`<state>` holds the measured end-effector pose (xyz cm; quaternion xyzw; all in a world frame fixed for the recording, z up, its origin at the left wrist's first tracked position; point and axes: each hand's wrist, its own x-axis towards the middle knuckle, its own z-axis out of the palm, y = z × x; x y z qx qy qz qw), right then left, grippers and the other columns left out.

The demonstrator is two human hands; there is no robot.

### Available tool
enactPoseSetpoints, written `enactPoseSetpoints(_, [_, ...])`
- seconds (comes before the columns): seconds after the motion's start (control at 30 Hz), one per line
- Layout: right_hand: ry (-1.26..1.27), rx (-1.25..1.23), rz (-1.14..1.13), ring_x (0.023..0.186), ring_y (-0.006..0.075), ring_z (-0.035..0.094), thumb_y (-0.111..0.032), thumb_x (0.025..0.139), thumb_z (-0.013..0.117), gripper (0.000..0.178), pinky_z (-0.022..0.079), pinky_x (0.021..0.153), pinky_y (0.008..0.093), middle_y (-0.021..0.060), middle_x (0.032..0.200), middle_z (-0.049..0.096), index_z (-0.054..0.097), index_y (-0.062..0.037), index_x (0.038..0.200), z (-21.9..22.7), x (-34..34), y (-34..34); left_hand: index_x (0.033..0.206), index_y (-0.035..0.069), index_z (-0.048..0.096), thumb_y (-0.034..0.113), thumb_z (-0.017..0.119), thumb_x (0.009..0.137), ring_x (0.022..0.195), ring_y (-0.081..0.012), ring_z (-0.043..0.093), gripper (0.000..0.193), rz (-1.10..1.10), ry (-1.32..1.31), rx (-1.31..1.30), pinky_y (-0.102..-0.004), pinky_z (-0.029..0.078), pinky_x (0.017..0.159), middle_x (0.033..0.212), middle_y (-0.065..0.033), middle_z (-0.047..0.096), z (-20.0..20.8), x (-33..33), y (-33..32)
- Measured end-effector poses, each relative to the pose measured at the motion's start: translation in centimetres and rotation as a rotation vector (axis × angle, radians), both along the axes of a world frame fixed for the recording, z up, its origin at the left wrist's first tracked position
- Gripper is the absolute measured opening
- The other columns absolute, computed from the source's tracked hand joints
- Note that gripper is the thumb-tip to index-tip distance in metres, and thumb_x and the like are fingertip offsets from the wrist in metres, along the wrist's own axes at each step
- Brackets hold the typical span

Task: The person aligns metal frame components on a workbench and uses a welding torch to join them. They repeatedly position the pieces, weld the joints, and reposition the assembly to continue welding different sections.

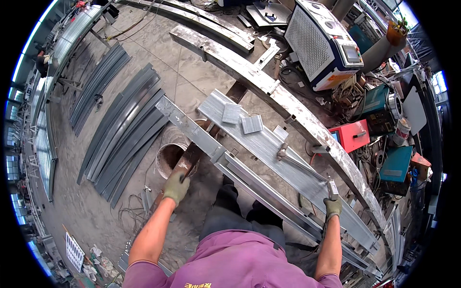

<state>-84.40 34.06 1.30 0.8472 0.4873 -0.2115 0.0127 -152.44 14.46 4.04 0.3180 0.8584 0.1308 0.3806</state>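
My left hand (176, 187), in a green work glove, is closed at a rusty brown steel beam (192, 154); a small dark bit shows at its fingers, but what they grip is unclear. In my gloved right hand (332, 207) is a small silver hand tool (332, 190), held over a long grey metal plate (269, 150). A hammer (282, 151) lies on that plate with its handle toward my right hand. Two small square metal pieces, one (231, 113) beside another (252, 124), rest at the plate's far end. Closer to me runs a long metal channel (259, 189).
A bucket (161, 165) stands by the rusty beam. Curved grey profiles (127, 129) lie stacked on the floor at left. Beyond the plate arcs a long curved steel beam (269, 89). A white machine (312, 48), a red box (349, 137) and tangled cables occupy the right.
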Motion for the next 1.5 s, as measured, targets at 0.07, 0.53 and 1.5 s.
enactPoseSetpoints(0.07, [0.029,0.06,-0.027,0.112,0.0422,0.073,-0.032,0.073,0.087,0.056,0.056,0.097,0.05,0.0216,0.119,0.077,0.075,-0.0076,0.122,0.4,-0.4,-0.8,0.13,0.002,0.07,0.029,0.071,0.094,0.12,-0.044,0.066,0.045,-0.095,0.176,0.221,-0.049,0.052,0.106,0.121,-0.0238,0.074,1.5,-0.4,5.9])
enactPoseSetpoints(0.53, [-0.259,0.264,-0.021,0.143,0.0412,0.054,-0.03,0.086,0.083,0.07,0.039,0.123,0.0489,0.0242,0.148,0.061,0.062,0.0005,0.145,6.7,-4.8,-2.5,0.173,0.013,0.029,0.045,0.079,0.091,0.167,-0.0375,0.019,0.101,-0.853,0.555,-0.077,-0.0519,0.027,0.129,0.181,-0.0206,0.018,-6.4,3.5,29.3])
enactPoseSetpoints(1.5, [0.405,0.034,0.614,0.112,0.0369,0.072,-0.019,0.094,0.074,0.03,0.055,0.102,0.0456,0.0189,0.117,0.076,0.075,-0.0017,0.118,4.6,-25.9,-1.2,0.155,0.0,0.057,0.035,0.075,0.106,0.131,-0.0157,0.06,0.062,-0.02,-0.776,0.254,-0.0336,0.048,0.112,0.141,-0.0088,0.068,-2.1,1.2,10.4])
